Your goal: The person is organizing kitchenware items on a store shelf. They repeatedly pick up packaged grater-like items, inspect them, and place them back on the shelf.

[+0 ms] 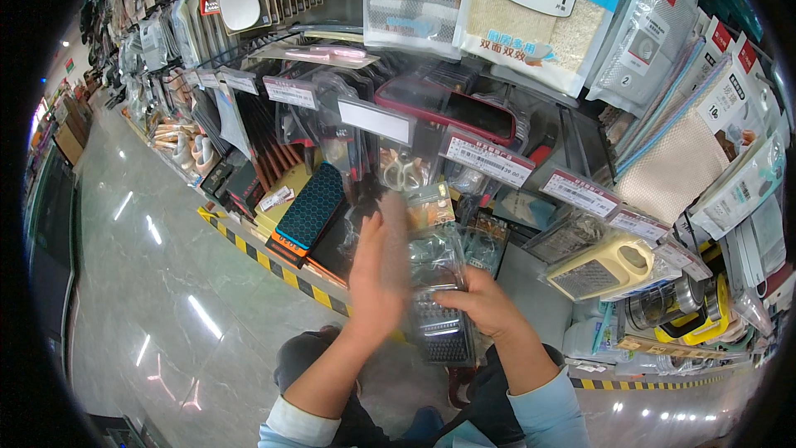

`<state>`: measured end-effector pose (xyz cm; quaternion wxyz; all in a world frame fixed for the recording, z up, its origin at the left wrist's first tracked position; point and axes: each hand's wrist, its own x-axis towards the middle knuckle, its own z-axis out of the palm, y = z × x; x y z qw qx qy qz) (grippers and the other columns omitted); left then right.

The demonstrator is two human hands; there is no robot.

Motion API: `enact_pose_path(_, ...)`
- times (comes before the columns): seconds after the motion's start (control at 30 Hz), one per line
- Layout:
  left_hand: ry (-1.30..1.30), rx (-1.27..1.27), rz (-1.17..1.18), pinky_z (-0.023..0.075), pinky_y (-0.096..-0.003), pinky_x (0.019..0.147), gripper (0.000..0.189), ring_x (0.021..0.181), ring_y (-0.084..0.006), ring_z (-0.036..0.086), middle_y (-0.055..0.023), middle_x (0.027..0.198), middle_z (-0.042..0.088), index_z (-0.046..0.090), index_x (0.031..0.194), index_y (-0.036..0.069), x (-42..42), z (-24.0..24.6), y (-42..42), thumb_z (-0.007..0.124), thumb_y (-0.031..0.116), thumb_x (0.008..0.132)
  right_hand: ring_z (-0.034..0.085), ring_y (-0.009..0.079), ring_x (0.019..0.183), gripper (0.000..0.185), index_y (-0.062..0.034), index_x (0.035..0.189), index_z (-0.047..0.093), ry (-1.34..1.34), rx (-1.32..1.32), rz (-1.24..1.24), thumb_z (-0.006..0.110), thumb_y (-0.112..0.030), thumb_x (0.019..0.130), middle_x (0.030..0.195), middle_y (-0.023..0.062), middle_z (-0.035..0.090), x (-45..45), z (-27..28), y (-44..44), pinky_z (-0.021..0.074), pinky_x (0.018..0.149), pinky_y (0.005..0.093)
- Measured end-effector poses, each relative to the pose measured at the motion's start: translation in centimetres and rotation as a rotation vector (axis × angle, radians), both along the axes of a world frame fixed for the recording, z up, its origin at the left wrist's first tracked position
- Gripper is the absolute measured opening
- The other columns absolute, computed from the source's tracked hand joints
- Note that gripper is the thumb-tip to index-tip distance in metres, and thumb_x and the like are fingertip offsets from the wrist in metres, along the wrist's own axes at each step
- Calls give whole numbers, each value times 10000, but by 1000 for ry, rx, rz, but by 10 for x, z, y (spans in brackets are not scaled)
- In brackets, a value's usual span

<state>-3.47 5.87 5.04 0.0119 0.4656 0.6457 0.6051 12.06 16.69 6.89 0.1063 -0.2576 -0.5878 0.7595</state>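
Observation:
A flat metal grater (pixel 443 328) with a dark frame hangs low before me in clear plastic packaging. My right hand (pixel 488 302) holds it by its right edge, thumb across the front. To its left, my left hand (pixel 380 267) is raised upright, blurred by motion, with nothing visible in its grasp. Behind the hands, packaged scissors (pixel 403 173) hang on the rack. Left of my left hand, a box with a blue and black honeycomb pattern (pixel 313 205) leans over other flat boxes on the bottom shelf. My bent knees show below my arms.
A phone in a red case (pixel 448 109) rests on hanging packages behind the price-tag strip (pixel 488 157). Cleaning cloth packs (pixel 535 18) hang above. A cream grater (pixel 600 267) hangs at right. Yellow-black tape (pixel 280 269) edges the shelf base beside the tiled floor (pixel 168 298).

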Motion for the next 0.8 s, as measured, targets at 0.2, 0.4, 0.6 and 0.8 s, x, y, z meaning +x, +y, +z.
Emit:
enact_pose_path(0.2,292,-148,-87,223,-505,1126,591,1362,-461,308,-285,1411,404,445,1325,-78,15,9,6,503,154,785,601,159,928,358,33,1099,602,34,97,38,668,-74,764,1017,83,649,-2,-9,-2,478,838,302)
enact_pose_path(0.4,431,-88,-365,278,-491,1097,618,1323,-385,417,-237,1366,482,504,1301,-37,29,5,4,526,319,796,568,205,1081,400,-2,1199,570,38,333,-24,655,-118,826,1176,118,613,2,-17,-6,443,951,335)
enact_pose_path(0.6,592,-71,-402,260,-476,1100,576,1309,-361,443,-179,1337,529,539,1280,16,31,13,5,552,351,813,426,262,1270,471,-35,1328,466,-1,383,178,592,-127,884,1394,150,439,8,-38,6,319,1080,376)
enact_pose_path(0.8,653,-283,-169,207,-505,1128,687,1389,-381,306,-186,1475,369,418,1394,18,17,20,8,609,258,779,548,208,1109,465,4,1266,517,165,145,-90,610,-56,815,1234,105,571,4,-22,0,431,957,331)
